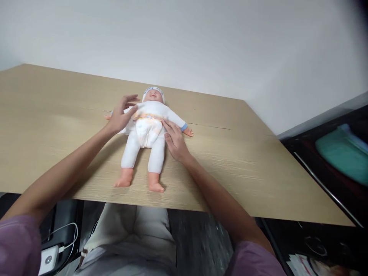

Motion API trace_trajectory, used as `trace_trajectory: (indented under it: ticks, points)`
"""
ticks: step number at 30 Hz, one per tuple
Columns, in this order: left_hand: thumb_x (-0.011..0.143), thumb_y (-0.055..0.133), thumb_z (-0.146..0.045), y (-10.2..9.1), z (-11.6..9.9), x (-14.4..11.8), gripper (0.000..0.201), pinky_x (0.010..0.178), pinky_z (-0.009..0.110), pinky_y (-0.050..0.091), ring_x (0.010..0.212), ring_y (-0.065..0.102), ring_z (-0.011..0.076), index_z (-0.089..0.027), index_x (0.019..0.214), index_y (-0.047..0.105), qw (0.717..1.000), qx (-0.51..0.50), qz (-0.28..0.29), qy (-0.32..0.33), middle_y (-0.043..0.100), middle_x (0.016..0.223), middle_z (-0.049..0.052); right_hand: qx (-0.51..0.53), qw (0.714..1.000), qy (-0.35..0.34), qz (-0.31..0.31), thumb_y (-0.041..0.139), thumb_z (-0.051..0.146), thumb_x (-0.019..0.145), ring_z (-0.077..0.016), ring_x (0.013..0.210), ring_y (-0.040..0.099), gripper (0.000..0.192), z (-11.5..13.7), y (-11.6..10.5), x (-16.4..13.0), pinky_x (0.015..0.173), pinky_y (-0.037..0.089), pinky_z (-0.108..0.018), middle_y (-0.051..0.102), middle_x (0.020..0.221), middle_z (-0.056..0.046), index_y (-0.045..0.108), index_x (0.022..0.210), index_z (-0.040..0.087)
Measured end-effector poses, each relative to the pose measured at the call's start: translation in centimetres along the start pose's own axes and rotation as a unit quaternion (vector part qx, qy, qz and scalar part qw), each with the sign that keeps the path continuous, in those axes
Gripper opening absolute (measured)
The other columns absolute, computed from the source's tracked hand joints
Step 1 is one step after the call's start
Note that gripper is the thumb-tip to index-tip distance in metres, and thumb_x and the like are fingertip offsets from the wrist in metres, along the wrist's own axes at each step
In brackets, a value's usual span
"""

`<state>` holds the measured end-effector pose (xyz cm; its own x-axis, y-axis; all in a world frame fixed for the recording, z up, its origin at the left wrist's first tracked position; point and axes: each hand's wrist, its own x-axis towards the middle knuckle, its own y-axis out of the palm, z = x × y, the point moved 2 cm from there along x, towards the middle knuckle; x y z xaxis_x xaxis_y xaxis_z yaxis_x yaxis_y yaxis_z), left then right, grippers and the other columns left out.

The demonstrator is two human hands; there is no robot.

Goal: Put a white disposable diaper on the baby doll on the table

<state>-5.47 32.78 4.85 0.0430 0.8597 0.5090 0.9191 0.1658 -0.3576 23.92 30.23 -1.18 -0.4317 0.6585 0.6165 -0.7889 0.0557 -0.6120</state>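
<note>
A baby doll (156,165) in white clothes and a white cap with dark lettering lies face up on the wooden table, feet towards me. Round its hips is a white diaper (149,132) with an orange-yellow band at the waist. My left hand (122,115) is raised beside the doll's chest, its fingers apart and nothing visible in it. Against the diaper's side at the doll's hip, my right hand (174,140) lies with fingers stretched out. Part of the doll's arm on the left is hidden behind my left hand.
The wide wooden table (230,172) reaches back to a pale wall (186,46). On the right is a dark surface with a green item (343,153). Below the table's front edge, a white device (48,260) with a cable sits at lower left, and papers (304,266) at lower right.
</note>
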Motion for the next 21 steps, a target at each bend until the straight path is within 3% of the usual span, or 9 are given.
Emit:
trace_trajectory:
  ticks: [3, 6, 11, 16, 19, 21]
  points:
    - [0.103, 0.067, -0.055, -3.1, 2.6, -2.8, 0.052, 0.101, 0.046, 0.061, 0.112, 0.074, 0.028, -0.021, 0.141, 0.064, 0.992, 0.097, -0.044, -0.073, 0.078, 0.138, 0.013, -0.008, 1.0, 0.001, -0.022, 0.035, 0.055, 0.122, -0.0334, 0.164, 0.051, 0.061, 0.1, -0.3, -0.1, 0.14, 0.038, -0.063, 0.057, 0.176, -0.012, 0.053, 0.175, 0.031]
    - [0.099, 0.069, -0.058, -4.6, 4.4, -5.0, 0.042, 0.093, 0.045, 0.059, 0.098, 0.07, 0.0284, -0.021, 0.119, 0.066, 0.973, 0.207, -0.003, -0.098, 0.079, 0.116, 0.012, -0.027, 0.998, 0.005, -0.056, 0.043, 0.051, 0.121, -0.0342, 0.159, 0.055, 0.055, 1.0, -0.7, 0.4, 0.137, 0.04, -0.064, 0.061, 0.169, -0.015, 0.058, 0.169, 0.029]
    - [0.091, 0.076, -0.058, -4.8, 5.0, -5.6, 0.036, 0.091, 0.048, 0.055, 0.091, 0.069, 0.0346, -0.024, 0.099, 0.065, 0.935, 0.33, 0.073, -0.109, 0.075, 0.089, 0.011, -0.054, 0.994, 0.011, -0.094, 0.056, 0.038, 0.115, -0.0327, 0.127, 0.068, 0.037, 3.8, -0.9, 4.2, 0.117, 0.055, -0.058, 0.073, 0.134, -0.013, 0.072, 0.147, 0.028]
    - [0.086, 0.08, -0.051, -5.4, 4.9, -5.1, 0.033, 0.08, 0.04, 0.048, 0.081, 0.066, 0.0302, -0.024, 0.077, 0.065, 0.928, 0.292, 0.108, -0.203, 0.069, 0.08, 0.008, -0.041, 0.999, -0.013, -0.017, 0.064, 0.033, 0.112, -0.0269, 0.108, 0.067, 0.029, 6.0, 1.2, 9.6, 0.109, 0.056, -0.047, 0.071, 0.113, -0.008, 0.073, 0.139, 0.024]
    - [0.091, 0.073, -0.048, -5.9, 4.5, -4.7, 0.035, 0.071, 0.035, 0.041, 0.07, 0.059, 0.0232, -0.023, 0.069, 0.061, 0.941, 0.237, 0.104, -0.22, 0.063, 0.073, 0.004, -0.048, 0.996, -0.003, 0.073, 0.071, 0.037, 0.109, -0.0274, 0.108, 0.066, 0.042, 5.9, 3.2, 11.4, 0.11, 0.055, -0.046, 0.072, 0.116, -0.01, 0.069, 0.147, 0.019]
    - [0.094, 0.069, -0.049, -5.9, 4.2, -4.4, 0.04, 0.064, 0.032, 0.035, 0.063, 0.05, 0.0182, -0.023, 0.066, 0.055, 0.959, 0.143, 0.084, -0.23, 0.055, 0.067, 0.001, -0.067, 0.99, 0.019, 0.121, 0.077, 0.038, 0.106, -0.03, 0.112, 0.066, 0.055, 5.4, 4.2, 11.8, 0.113, 0.053, -0.049, 0.073, 0.12, -0.012, 0.066, 0.154, 0.015]
